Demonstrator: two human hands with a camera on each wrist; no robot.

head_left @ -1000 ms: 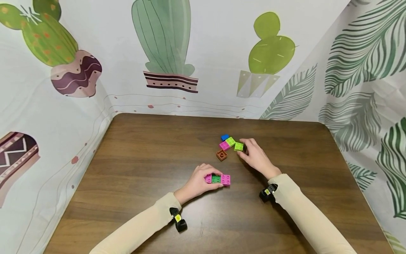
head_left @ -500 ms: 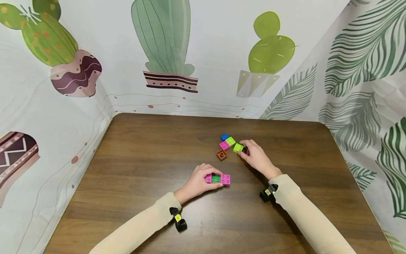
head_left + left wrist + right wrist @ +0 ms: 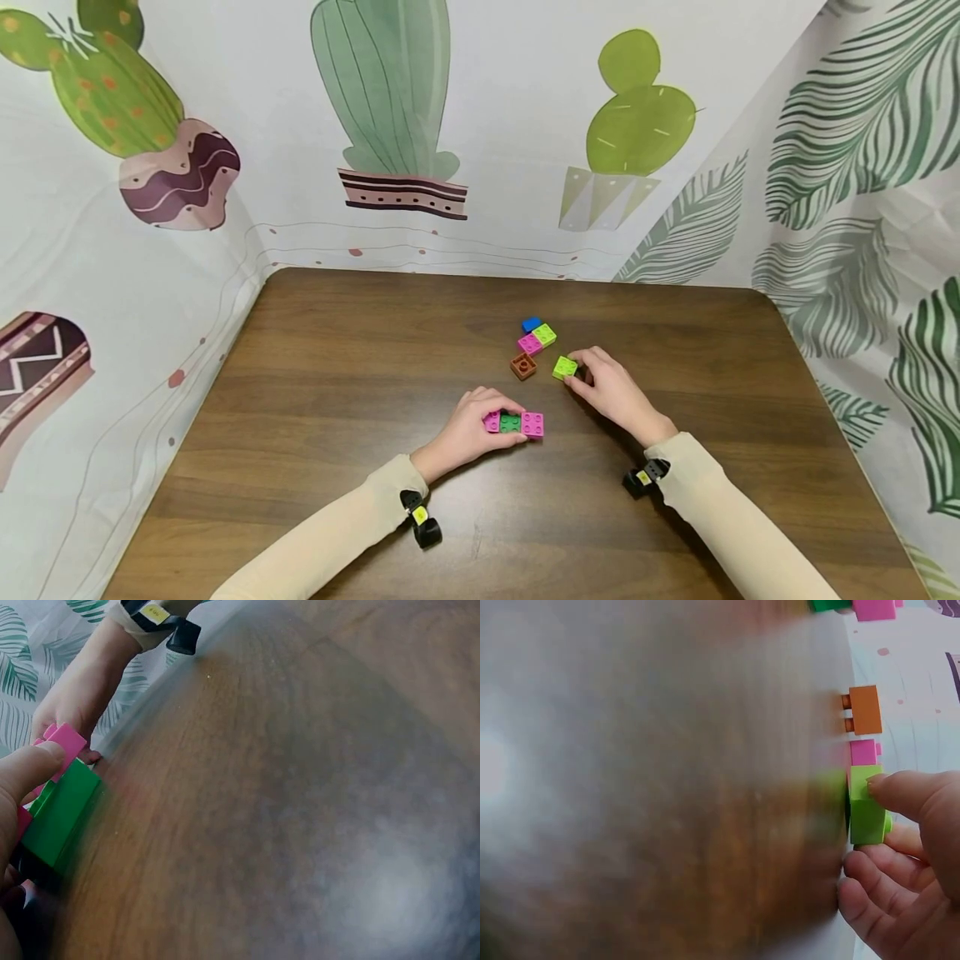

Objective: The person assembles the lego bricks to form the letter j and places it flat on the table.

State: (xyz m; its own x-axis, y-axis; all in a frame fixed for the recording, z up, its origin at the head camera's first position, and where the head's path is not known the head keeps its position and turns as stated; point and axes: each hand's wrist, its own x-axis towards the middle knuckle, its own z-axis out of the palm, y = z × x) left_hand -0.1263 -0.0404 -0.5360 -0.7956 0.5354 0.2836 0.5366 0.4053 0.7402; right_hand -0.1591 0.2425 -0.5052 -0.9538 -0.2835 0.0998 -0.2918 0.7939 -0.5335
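Note:
My left hand (image 3: 468,429) holds a joined row of toy building bricks: a green brick (image 3: 510,424) between two pink bricks, the right-hand pink brick (image 3: 532,425) sticking out past the fingertips. In the left wrist view the thumb lies against a pink brick (image 3: 69,742), set on top of the green brick (image 3: 64,814). Farther right, my right hand (image 3: 618,396) pinches a lime green brick (image 3: 565,367) between thumb and fingers, studs up and low over the tabletop. The right wrist view has the thumb on the side of that lime brick (image 3: 868,810).
Behind the hands on the wooden table (image 3: 360,333) lie a blue brick (image 3: 532,324), another lime brick (image 3: 544,335) and a pink brick (image 3: 529,344) close together. A brown brick (image 3: 523,366) lies upside down before them. Cactus-print cloth (image 3: 510,125) hangs behind the table.
My right hand has drawn the lime green brick toward me, away from the blue, pink and lime group. The left hand and its bricks have stayed in place.

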